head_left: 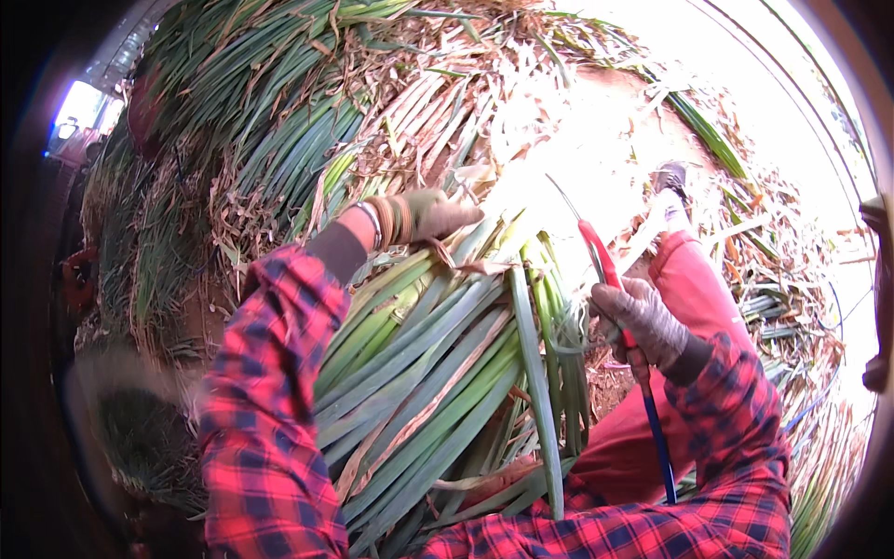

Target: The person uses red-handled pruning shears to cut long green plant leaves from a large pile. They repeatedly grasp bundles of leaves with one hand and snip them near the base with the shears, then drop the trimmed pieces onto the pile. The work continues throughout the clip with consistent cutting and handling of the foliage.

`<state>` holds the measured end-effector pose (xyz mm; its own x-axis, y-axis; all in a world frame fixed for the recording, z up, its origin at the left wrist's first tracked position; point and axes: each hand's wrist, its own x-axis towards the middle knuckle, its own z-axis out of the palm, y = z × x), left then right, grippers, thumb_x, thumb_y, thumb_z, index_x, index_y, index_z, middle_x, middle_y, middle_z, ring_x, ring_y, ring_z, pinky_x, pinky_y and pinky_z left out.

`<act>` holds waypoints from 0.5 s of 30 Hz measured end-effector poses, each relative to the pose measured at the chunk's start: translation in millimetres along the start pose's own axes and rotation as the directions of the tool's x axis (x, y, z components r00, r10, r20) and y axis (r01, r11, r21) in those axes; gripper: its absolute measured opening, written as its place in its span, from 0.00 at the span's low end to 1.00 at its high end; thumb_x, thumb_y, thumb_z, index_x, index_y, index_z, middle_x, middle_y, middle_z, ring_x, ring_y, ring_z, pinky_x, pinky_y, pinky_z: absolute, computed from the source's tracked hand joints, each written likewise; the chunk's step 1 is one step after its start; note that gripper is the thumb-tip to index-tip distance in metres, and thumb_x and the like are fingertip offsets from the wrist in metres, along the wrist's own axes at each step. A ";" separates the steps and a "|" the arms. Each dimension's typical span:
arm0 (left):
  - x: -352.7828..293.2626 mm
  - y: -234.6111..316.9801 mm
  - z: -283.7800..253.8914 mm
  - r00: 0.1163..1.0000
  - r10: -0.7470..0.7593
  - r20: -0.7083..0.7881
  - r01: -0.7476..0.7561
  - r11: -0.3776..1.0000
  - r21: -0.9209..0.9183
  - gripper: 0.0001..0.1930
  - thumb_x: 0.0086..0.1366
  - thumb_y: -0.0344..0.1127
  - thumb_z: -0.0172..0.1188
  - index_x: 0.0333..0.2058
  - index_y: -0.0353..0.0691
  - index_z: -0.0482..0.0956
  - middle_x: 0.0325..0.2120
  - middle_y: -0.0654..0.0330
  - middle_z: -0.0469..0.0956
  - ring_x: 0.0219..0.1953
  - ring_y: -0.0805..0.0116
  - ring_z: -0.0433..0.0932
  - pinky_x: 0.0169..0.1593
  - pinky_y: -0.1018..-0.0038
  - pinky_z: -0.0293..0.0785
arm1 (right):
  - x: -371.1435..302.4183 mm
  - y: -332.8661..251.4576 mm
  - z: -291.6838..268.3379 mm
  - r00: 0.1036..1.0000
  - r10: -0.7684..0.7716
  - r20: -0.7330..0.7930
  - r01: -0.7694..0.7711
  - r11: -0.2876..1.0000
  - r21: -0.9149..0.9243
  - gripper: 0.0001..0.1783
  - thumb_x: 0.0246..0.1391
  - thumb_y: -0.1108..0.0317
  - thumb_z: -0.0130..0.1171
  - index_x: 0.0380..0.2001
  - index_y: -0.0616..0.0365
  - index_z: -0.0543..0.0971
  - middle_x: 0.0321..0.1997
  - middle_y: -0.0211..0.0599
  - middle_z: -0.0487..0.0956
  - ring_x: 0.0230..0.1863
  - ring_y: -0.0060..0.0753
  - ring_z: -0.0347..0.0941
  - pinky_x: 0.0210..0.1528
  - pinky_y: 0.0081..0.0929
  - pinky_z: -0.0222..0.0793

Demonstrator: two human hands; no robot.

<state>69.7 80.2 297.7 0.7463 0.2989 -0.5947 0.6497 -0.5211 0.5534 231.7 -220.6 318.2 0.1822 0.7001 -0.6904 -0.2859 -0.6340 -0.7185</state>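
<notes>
A thick bundle of long green onions (424, 373) lies across my lap, its leaves fanning toward me, some of them dry and brown. At the bundle's far end, my gloved left hand (428, 216) is closed, with strips of dry leaf (453, 255) showing at its fingers. My gloved right hand (643, 321) grips a long tool (601, 252) with a red upper part, a blue lower end and a thin curved metal tip. That tip points up and left, apart from the bundle. Glare washes out the far ends of the onions.
A large heap of green onions (261, 112) rises at the far left. Dry leaf litter (447, 116) covers the ground ahead, and more lies along the right. My outstretched leg (703, 284) is beside the bundle, with a dark shoe (670, 177) at its end.
</notes>
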 end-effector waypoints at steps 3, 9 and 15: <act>51.6 -57.5 9.6 0.899 -0.286 -0.331 -0.047 0.689 -0.723 0.18 0.62 0.47 0.56 0.20 0.39 0.79 0.15 0.63 0.73 0.16 0.73 0.67 0.24 0.72 0.64 | 3.7 -4.3 5.9 1.000 0.004 0.017 -0.004 1.000 -0.006 0.24 0.54 0.45 0.56 0.31 0.58 0.73 0.17 0.25 0.69 0.11 0.17 0.66 0.11 0.16 0.63; 115.6 -171.1 60.2 0.800 -0.387 -0.458 0.417 0.908 -0.038 0.33 0.45 0.51 0.69 0.50 0.43 0.74 0.46 0.47 0.76 0.47 0.51 0.76 0.53 0.61 0.71 | 9.6 -9.5 6.5 0.999 0.010 0.047 -0.012 0.999 0.043 0.22 0.54 0.47 0.58 0.36 0.56 0.73 0.20 0.22 0.69 0.15 0.13 0.63 0.17 0.14 0.60; 138.8 -222.2 67.1 0.879 -0.415 -0.235 0.444 0.892 0.081 0.44 0.35 0.56 0.75 0.49 0.33 0.73 0.44 0.42 0.77 0.48 0.48 0.76 0.50 0.60 0.73 | 20.9 -5.0 8.2 0.998 -0.006 0.055 0.004 0.999 0.048 0.25 0.52 0.45 0.60 0.35 0.58 0.73 0.17 0.25 0.70 0.14 0.15 0.65 0.16 0.13 0.61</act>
<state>19.2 183.8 53.1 0.4198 0.6674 -0.6151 0.8993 -0.3975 0.1824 229.3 -200.1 308.1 0.1323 0.7211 -0.6801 -0.3302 -0.6149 -0.7162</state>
